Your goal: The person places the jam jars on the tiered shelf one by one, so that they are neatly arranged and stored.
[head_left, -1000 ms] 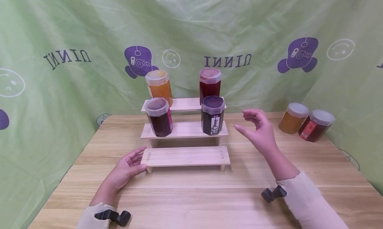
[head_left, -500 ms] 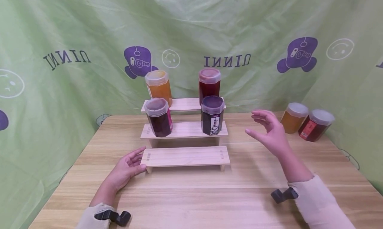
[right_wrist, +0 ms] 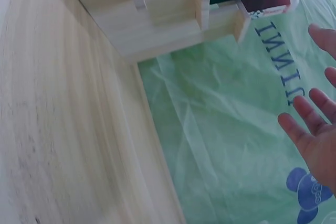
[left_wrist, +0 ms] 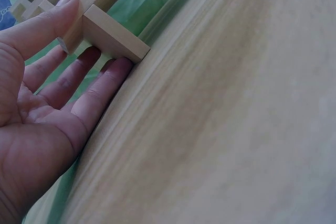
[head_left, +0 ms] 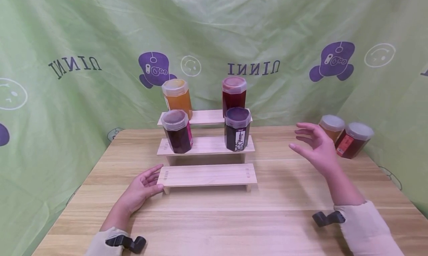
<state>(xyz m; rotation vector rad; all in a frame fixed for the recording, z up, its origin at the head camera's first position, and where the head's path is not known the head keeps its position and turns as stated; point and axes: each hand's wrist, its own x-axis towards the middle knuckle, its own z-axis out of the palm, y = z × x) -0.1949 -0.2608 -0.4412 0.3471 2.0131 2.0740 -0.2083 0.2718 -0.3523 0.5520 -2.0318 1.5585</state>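
My left hand (head_left: 142,189) grips the left end of the lowest step of a wooden three-step stand (head_left: 207,175). In the left wrist view the thumb lies on the step's edge and the fingers (left_wrist: 107,85) reach its leg. My right hand (head_left: 319,148) is in the air with fingers spread and nothing in it, just left of two lidded jars. Of these, the amber jar (head_left: 332,123) is partly hidden behind the hand; the red jar (head_left: 355,140), with a red label, stands to its right.
An orange jar (head_left: 178,100) and a red jar (head_left: 234,98) stand on the top step. On the middle step are a dark jar with a pink label (head_left: 178,137) and a dark purple jar (head_left: 236,135). A green printed curtain (head_left: 207,33) hangs behind the wooden table (head_left: 214,226).
My right hand has moved right, away from the stand and up to the two jars at the right, now overlapping the amber one. My left hand and the stand have stayed put.
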